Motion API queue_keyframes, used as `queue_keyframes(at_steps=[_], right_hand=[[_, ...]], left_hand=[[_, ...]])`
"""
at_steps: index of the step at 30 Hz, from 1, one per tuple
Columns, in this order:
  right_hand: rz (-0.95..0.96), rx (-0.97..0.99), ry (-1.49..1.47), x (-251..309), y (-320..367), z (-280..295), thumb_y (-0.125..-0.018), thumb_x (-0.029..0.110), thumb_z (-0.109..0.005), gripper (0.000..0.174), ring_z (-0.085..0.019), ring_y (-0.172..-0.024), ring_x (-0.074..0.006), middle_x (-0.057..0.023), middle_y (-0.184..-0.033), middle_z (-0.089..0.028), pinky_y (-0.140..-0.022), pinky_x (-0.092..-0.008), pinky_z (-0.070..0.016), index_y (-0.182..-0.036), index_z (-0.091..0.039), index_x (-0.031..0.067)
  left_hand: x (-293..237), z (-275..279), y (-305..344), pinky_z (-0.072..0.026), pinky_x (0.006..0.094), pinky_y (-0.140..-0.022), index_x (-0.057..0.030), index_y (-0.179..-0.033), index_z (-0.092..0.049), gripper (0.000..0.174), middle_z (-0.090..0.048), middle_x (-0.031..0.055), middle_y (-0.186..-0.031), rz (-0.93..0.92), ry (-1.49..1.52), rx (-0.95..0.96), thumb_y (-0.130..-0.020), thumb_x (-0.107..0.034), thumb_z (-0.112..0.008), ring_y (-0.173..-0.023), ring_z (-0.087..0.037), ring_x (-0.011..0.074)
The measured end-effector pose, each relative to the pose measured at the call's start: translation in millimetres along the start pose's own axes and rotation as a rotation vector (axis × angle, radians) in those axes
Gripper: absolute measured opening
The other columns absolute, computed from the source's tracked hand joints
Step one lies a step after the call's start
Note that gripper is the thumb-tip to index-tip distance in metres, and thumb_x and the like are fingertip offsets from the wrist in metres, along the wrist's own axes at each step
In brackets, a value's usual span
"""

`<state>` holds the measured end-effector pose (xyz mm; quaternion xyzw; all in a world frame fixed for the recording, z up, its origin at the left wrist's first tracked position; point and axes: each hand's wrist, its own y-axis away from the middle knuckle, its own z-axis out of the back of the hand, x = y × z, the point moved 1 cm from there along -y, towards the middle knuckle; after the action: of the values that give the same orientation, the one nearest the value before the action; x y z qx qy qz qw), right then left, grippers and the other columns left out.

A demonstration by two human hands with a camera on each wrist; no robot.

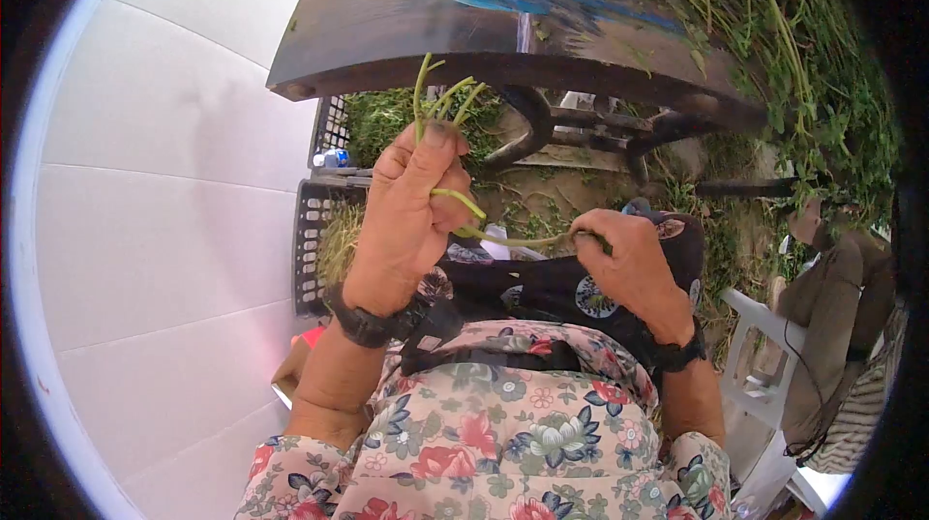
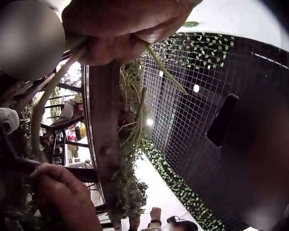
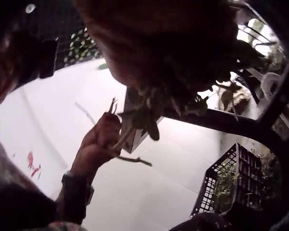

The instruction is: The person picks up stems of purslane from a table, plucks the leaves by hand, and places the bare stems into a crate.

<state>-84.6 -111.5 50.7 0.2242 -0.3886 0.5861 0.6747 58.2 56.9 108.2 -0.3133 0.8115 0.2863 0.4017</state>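
My left hand (image 1: 411, 206) grips a small bunch of green stems (image 1: 463, 99), whose cut ends stick up past the thumb and fingers. One short stem end (image 1: 460, 199) pokes out lower, beside the palm. From the left hand a longer stem (image 1: 523, 242) runs across to my right hand (image 1: 634, 264), which pinches it with curled fingers. Dark green leaves (image 3: 147, 120) show below the right hand in the right wrist view. Both hands are held above the lap, in front of the table edge.
A painted wooden table (image 1: 387, 31) stands ahead, with a heap of leafy stems (image 1: 784, 56) spilling over its right side. Black plastic crates (image 1: 308, 249) with greens sit at the left, by a white wall (image 1: 164, 230). At right are a white plastic chair (image 1: 764, 326) and another person's legs (image 1: 823, 297).
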Motion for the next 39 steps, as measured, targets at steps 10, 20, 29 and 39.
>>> queue_keyframes(at_steps=[10, 20, 29, 39], right_hand=[[-0.599, -0.328, -1.032, -50, 18, 39, -0.088, 0.030, -0.051, 0.018, -0.045, -0.068, -0.0058, 0.0033, -0.077, -0.048, -0.054, -0.0207, -0.0367, -0.088, -0.051, 0.0119], [-0.670, -0.210, -1.068, -60, 8, 5, -0.088, 0.029, -0.053, 0.017, -0.042, -0.054, -0.0052, 0.0019, -0.073, -0.046, -0.041, -0.0195, -0.0332, -0.082, -0.049, 0.0138], [-0.522, -0.175, -0.795, -34, -9, -16, -0.089, 0.027, -0.051, 0.018, -0.045, -0.063, -0.0087, 0.0004, -0.076, -0.050, -0.055, -0.0231, -0.0365, -0.082, -0.051, 0.0102], [0.236, -0.219, 0.079, 44, -49, -46, -0.080, 0.003, -0.048, 0.020, -0.051, -0.095, -0.0289, -0.0132, -0.096, -0.055, -0.090, -0.0414, -0.0357, -0.100, -0.051, 0.0019]], left_hand=[[-45, 70, 9, -0.0229, 0.0201, -0.040, -0.0068, -0.084, -0.051, 0.020, -0.032, -0.0052, -0.052, -0.139, -0.065, -0.246, -0.091, -0.026, -0.051, -0.043, -0.027, 0.0048], [-52, 237, 49, -0.0418, 0.0240, -0.051, -0.0018, -0.093, -0.056, 0.024, -0.057, 0.0041, -0.070, -0.234, -0.913, -0.649, -0.085, -0.025, -0.059, -0.057, -0.051, 0.0101], [-4, 171, 25, -0.0443, 0.0282, -0.084, -0.0007, -0.115, -0.051, 0.032, -0.059, 0.0084, -0.104, 0.101, -0.888, -0.164, -0.087, -0.015, -0.054, -0.096, -0.056, 0.0161], [38, 13, 3, -0.0442, 0.0317, -0.084, -0.0050, -0.125, -0.038, 0.056, -0.051, 0.0144, -0.116, 0.239, -0.292, 0.343, -0.076, -0.012, -0.064, -0.101, -0.053, 0.0194]])
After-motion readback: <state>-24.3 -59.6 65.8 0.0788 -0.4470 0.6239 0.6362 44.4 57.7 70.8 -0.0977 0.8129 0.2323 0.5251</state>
